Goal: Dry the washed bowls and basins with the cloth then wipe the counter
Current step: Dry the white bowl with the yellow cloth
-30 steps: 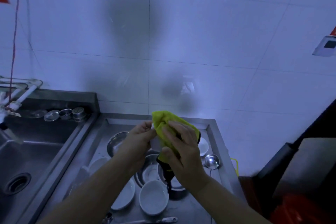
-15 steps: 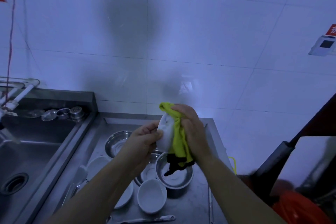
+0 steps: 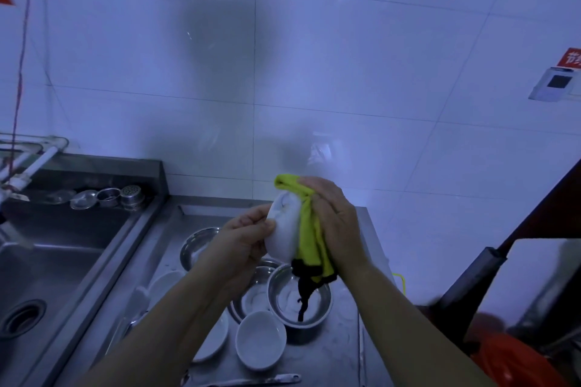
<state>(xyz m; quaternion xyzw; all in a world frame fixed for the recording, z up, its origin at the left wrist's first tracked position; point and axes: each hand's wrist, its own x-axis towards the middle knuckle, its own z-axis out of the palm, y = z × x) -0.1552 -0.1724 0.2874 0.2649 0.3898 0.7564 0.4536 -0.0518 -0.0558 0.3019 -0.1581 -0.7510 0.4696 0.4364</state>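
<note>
I hold a small white bowl on edge above the steel counter. My left hand grips its left rim, thumb on the outside. My right hand presses a yellow-green cloth with a black trim against the bowl's other side; the cloth's black end hangs down over a steel basin. Below, a white bowl stands upright, with white dishes and more steel basins around it, partly hidden by my arms.
A deep steel sink lies to the left, with small metal strainers on its back ledge. A utensil handle lies at the counter's front. A tiled wall stands behind. Dark furniture and an orange bag sit to the right.
The cloth went from wrapped over the bowl's top to its right side, uncovering the white bowl, now held on edge. The hands barely shifted over the last half second.
</note>
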